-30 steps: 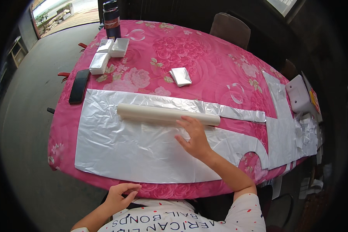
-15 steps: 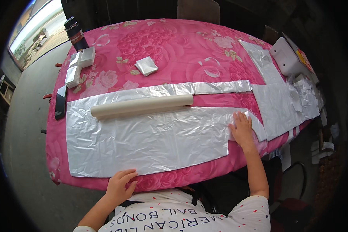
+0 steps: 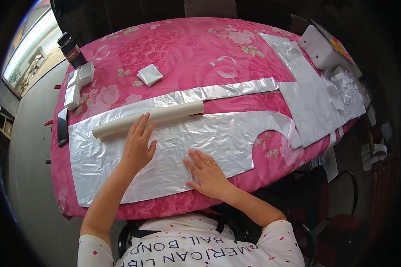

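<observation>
Left hand [image 3: 138, 146] moved to one tube [image 3: 178, 111], perhaps touching, one sheet [image 3: 100, 164] beneath

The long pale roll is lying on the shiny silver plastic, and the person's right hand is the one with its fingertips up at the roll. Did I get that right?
Not quite: it's the left hand whose fingertips are up at the long pale roll, as the head view shows. The roll is lying on the shiny silver plastic, just as you said.
</observation>
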`<act>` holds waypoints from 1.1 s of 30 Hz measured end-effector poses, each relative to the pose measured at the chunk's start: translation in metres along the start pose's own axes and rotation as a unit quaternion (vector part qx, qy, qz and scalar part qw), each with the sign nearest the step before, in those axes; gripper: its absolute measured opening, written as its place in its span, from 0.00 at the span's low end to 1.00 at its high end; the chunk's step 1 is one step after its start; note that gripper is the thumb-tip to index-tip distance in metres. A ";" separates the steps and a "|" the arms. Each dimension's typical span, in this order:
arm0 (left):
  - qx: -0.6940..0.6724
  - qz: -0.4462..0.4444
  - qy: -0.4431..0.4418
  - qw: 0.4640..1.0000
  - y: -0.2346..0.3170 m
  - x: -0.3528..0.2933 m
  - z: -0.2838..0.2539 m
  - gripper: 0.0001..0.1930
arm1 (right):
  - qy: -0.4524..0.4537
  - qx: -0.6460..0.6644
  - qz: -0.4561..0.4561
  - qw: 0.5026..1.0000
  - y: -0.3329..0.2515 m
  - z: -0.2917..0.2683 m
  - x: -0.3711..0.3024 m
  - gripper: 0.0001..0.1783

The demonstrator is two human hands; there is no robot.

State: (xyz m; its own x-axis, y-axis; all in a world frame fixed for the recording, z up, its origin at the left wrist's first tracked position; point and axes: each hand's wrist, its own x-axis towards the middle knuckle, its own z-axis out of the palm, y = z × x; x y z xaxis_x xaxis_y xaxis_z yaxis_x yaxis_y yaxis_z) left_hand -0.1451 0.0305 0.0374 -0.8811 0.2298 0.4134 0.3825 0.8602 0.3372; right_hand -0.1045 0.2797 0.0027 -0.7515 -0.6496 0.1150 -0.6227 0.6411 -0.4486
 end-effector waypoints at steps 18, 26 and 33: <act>0.034 0.247 -0.224 0.942 0.072 0.002 0.034 0.16 | 0.288 -0.229 0.325 0.871 0.244 -0.103 -0.099 0.16; 0.035 0.266 -0.226 0.936 0.073 -0.004 0.042 0.16 | 0.336 -0.332 0.262 0.842 0.198 -0.113 -0.085 0.05; -0.007 0.256 -0.239 0.937 0.072 -0.003 0.041 0.18 | 0.257 -0.414 0.367 0.792 0.210 -0.117 -0.084 0.18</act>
State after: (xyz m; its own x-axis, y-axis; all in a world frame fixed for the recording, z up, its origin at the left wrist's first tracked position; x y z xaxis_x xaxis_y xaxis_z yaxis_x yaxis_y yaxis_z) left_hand -0.1258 0.1107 0.0256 -0.6038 0.7909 0.1000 0.7896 0.5762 0.2110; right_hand -0.1977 0.5164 0.0032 -0.8342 0.1387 0.5337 0.2547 0.9554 0.1497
